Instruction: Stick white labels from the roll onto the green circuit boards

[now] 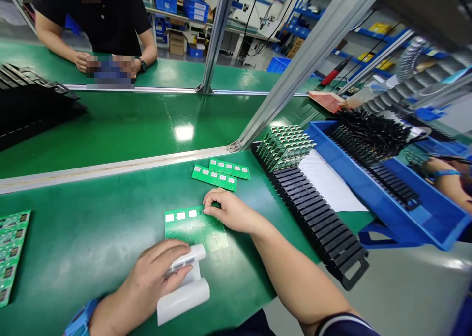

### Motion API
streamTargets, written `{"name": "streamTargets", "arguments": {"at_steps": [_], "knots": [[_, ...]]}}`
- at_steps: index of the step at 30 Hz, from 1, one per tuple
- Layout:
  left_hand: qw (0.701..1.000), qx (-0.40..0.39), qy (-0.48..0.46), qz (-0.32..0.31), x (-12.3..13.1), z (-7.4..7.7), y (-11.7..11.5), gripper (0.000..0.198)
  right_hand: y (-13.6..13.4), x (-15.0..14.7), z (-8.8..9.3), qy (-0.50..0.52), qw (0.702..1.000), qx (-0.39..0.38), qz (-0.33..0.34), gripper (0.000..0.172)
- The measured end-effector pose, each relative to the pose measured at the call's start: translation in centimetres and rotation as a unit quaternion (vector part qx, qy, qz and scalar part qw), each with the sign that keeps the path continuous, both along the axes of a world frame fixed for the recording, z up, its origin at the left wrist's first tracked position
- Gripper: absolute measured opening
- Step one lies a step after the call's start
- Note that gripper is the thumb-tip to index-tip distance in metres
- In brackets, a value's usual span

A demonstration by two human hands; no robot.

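Note:
My left hand (pixel 157 269) is closed on a curled white label strip (pixel 184 296), with small printed labels showing near its fingertips. Just beyond it, a green circuit board panel (pixel 191 230) lies flat on the bench, with white labels (pixel 181 215) in a row along its far edge. My right hand (pixel 228 210) rests over that panel's far right part, thumb and forefinger pinched together by the end of the label row. Whatever sits between those fingertips is too small to make out. Two narrow green boards (pixel 214 177) with white labels lie past my right hand.
To the right, a black slotted rack (pixel 317 213) holds several upright boards (pixel 285 147) at its far end. Beside it is a blue bin (pixel 435 218) with boards and black cables. Another circuit board panel (pixel 14 252) lies far left. A co-worker (pixel 114 26) sits across a metal frame (pixel 217 36).

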State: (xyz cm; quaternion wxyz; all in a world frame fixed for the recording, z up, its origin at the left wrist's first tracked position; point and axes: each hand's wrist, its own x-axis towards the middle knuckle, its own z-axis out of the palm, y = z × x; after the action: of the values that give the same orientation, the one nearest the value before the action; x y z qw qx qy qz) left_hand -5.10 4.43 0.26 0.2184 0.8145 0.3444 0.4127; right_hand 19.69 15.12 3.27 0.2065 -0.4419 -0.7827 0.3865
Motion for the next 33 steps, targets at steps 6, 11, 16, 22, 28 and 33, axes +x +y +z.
{"name": "streamTargets", "arguments": {"at_steps": [6, 11, 16, 22, 28, 33], "knots": [[1.000, -0.019, 0.000, 0.007, -0.1, -0.3, -0.1, 0.020, 0.1, -0.2, -0.2, -0.043, 0.999, 0.010, 0.004, 0.016], [1.000, -0.027, -0.002, 0.005, -0.1, -0.3, -0.1, 0.021, 0.0, -0.3, -0.2, -0.052, 0.998, 0.021, 0.005, 0.015], [1.000, -0.019, -0.002, 0.010, 0.0, -0.1, -0.1, 0.020, 0.0, -0.4, -0.4, -0.059, 0.998, 0.018, -0.002, 0.016], [1.000, -0.024, -0.003, 0.013, -0.1, -0.2, -0.1, 0.020, -0.1, -0.5, -0.8, -0.059, 0.998, 0.033, -0.005, 0.016], [0.999, -0.028, -0.002, 0.019, -0.1, -0.3, -0.2, 0.022, -0.2, -0.6, -1.0, -0.063, 0.997, 0.045, -0.014, 0.017], [0.999, -0.033, -0.007, 0.019, -0.1, -0.5, -0.3, 0.022, -0.2, -0.6, -1.0, -0.069, 0.996, 0.052, -0.011, 0.016]]}}
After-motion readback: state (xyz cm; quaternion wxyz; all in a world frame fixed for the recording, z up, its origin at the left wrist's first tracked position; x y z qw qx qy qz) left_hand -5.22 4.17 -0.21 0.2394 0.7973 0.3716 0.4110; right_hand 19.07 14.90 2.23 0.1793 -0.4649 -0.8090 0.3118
